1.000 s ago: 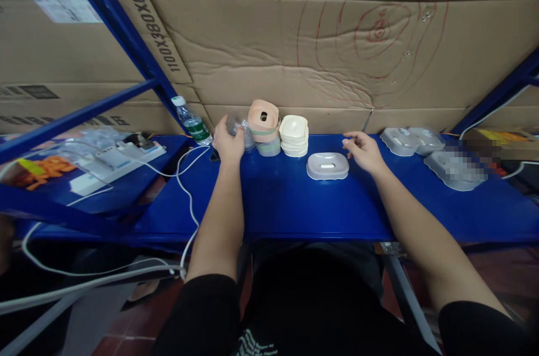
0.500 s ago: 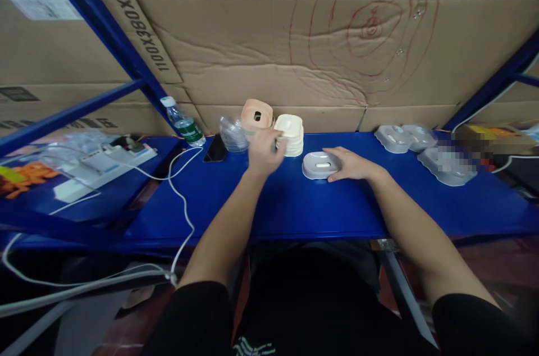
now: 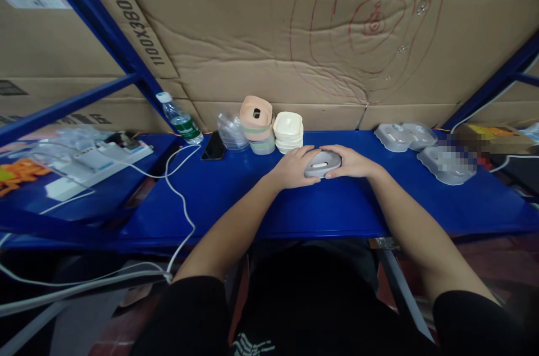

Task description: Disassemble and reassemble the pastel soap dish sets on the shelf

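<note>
A grey oval plastic piece (image 3: 323,164) with a pale slot in its top sits near the middle of the blue table. My left hand (image 3: 296,168) grips it from the left side, fingers wrapped round the edge. From the right, my right hand (image 3: 351,162) holds the same piece, thumb at the front and fingers behind. Just behind my left hand stands a stack of cream square pieces (image 3: 288,128). Beside it is a stack of peach and green pieces (image 3: 256,117), the top one with a dark hole.
Clear plastic pieces (image 3: 232,132), a black phone (image 3: 213,146) and a water bottle (image 3: 184,123) stand at the left. Translucent cases (image 3: 447,166) lie at the right. A white cable (image 3: 183,199) crosses the table; a power strip (image 3: 101,168) lies further left.
My left hand has come from the cream stack, down and to the right, onto the grey piece. My right hand stays at that piece, which now looks slightly tilted.
</note>
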`<state>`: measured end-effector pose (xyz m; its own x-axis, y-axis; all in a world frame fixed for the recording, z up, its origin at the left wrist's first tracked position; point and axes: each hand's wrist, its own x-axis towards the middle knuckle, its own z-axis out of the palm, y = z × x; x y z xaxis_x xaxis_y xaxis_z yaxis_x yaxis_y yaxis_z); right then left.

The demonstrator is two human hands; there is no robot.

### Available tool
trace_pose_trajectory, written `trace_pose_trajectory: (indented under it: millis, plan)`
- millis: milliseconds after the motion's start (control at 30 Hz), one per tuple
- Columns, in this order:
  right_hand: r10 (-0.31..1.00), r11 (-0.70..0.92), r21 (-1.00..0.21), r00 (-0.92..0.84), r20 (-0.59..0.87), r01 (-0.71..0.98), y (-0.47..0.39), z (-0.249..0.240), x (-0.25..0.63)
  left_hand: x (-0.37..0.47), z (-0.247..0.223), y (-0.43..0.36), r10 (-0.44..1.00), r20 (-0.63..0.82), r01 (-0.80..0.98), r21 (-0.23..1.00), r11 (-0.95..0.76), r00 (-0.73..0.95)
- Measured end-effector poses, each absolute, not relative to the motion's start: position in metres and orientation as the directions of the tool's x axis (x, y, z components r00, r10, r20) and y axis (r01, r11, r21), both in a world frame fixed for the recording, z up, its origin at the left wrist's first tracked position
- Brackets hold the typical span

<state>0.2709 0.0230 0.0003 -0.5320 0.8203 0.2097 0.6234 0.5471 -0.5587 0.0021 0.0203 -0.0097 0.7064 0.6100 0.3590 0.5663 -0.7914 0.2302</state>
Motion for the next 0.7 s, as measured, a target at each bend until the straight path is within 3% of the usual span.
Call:
trace_pose_trajectory:
  millis: [333,700]
  plan:
    - [0.862,0.488,-0.673,-0.43,0.27,0.555,0.024,0.002,0.27,0.001,-0.014,0.024,0.592,0.396,0.535,0.255,-0.805,0.702]
    - [0.89,0.448,-0.854,-0.227,0.396,0.266,0.024,0.013,0.27,-0.014,0.012,0.019,0.468,0.703,0.479,0.204,-0.854,0.535]
